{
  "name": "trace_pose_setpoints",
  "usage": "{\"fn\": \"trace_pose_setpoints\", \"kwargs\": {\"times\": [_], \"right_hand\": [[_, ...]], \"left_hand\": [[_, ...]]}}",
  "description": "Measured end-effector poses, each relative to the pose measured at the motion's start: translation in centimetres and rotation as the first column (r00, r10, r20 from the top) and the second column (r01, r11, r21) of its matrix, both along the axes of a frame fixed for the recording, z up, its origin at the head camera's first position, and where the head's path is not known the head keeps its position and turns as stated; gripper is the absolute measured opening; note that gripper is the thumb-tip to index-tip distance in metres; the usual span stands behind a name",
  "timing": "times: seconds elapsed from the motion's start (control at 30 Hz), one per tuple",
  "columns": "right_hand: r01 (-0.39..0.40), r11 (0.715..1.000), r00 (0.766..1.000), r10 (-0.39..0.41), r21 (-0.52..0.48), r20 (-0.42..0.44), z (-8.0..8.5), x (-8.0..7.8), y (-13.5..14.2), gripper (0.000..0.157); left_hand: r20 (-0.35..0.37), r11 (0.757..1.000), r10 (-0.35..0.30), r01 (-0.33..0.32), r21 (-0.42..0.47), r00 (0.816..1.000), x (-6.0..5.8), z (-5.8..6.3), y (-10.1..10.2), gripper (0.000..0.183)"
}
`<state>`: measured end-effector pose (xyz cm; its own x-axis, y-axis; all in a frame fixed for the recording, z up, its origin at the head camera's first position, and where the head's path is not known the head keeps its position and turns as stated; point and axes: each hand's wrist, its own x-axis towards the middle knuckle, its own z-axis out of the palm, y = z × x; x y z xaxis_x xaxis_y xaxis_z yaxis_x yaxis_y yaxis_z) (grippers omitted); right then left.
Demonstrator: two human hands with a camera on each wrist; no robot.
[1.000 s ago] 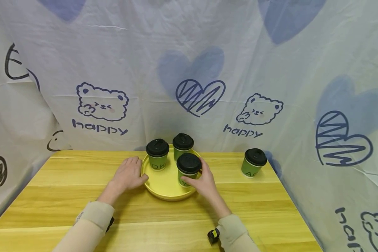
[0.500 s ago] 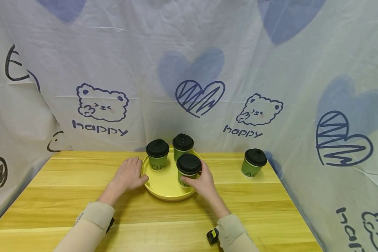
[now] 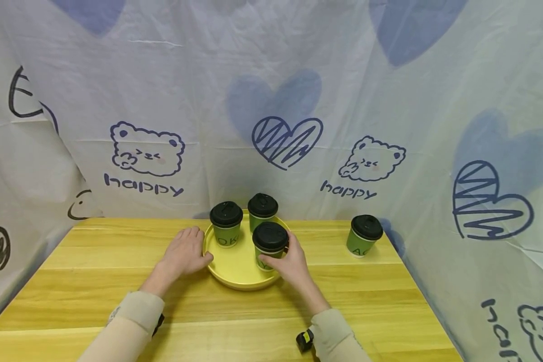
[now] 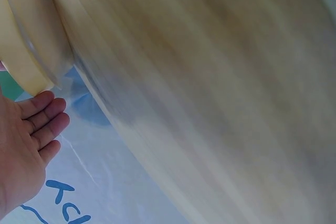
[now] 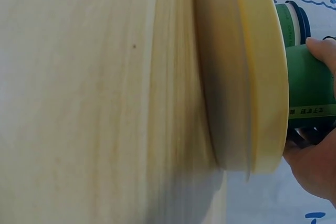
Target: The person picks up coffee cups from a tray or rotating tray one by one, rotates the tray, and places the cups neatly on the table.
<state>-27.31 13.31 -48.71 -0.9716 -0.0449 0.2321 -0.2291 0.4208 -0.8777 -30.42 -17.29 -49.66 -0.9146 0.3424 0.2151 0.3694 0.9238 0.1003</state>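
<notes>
My right hand [image 3: 294,259] grips a green paper coffee cup [image 5: 310,85] with a black lid [image 3: 270,236], thumb on its near side and fingers round the right. That cup stands upright at the right of a round yellow tray [image 3: 235,271]. Two similar lidded cups share the tray: one cup [image 3: 227,235] at the left, another cup [image 3: 257,220] at the back. At the tray's left rim rests my left hand [image 3: 184,251], its thumb over the edge. In the left wrist view the fingers [image 4: 50,121] are fairly straight, fingertips close by the tray wall [image 4: 29,72].
A fourth green cup [image 3: 361,244] with a black lid stands apart on the wooden table [image 3: 235,322], toward the back right corner. A white cloth [image 3: 217,151] printed with hearts and bears hangs behind the table and along its sides.
The right hand and its cup have shifted very slightly left and nearer on the tray. The left hand, the tray and the other cups look unmoved.
</notes>
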Motion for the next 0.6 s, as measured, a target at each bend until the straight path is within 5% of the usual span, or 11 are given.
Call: {"fn": "trace_pose_setpoints", "kwargs": {"times": [0.6], "right_hand": [[0.032,0.999,0.998,-0.033,-0.016,-0.055,1.7,0.1,0.1,0.091]], "left_hand": [[0.009,1.0,0.004,-0.004,-0.004,1.0,0.1,0.2,0.1,0.069]]}}
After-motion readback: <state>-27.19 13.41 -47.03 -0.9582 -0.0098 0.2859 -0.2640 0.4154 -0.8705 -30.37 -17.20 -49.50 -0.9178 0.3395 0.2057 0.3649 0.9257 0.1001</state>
